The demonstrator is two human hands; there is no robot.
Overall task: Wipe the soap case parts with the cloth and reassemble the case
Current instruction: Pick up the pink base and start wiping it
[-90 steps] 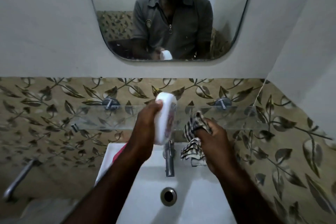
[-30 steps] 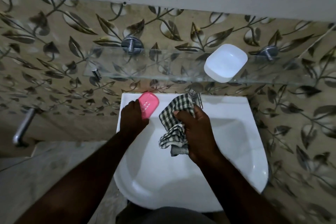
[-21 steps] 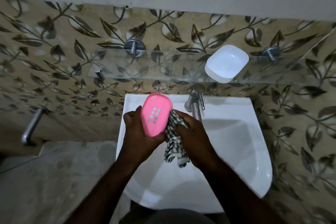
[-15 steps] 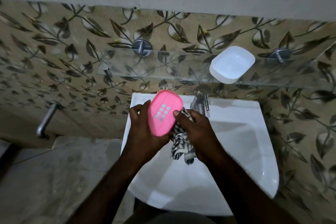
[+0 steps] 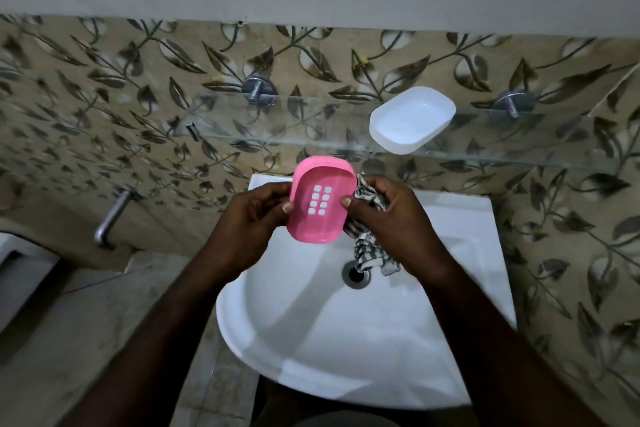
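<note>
We hold the pink slotted plastic soap tray (image 5: 320, 199) over the 12 o'clock rim of the white ceramic basin (image 5: 346, 340). Our left grip (image 5: 249, 218) curls round its 9 o'clock edge. Our right grip (image 5: 388, 215) bunches the checked cloth (image 5: 367, 253) against its 3 o'clock edge, thumb on the rim, and the cloth's tail hangs beside the drain (image 5: 355, 272). The white plastic case shell (image 5: 412, 120) lies at 1 o'clock on the glass shelf (image 5: 277, 121), reaching the front edge. The bowl lies open toward 6 o'clock.

The left hand (image 5: 249, 222) and right hand (image 5: 391, 218), with the pink tray (image 5: 320, 199) and cloth (image 5: 367, 253), crowd the back edge of the sink (image 5: 485, 253). Its front half lies open. The glass shelf (image 5: 311, 135) overhangs above, free along its left stretch, with the white case half (image 5: 412, 120) towards its right end.
</note>
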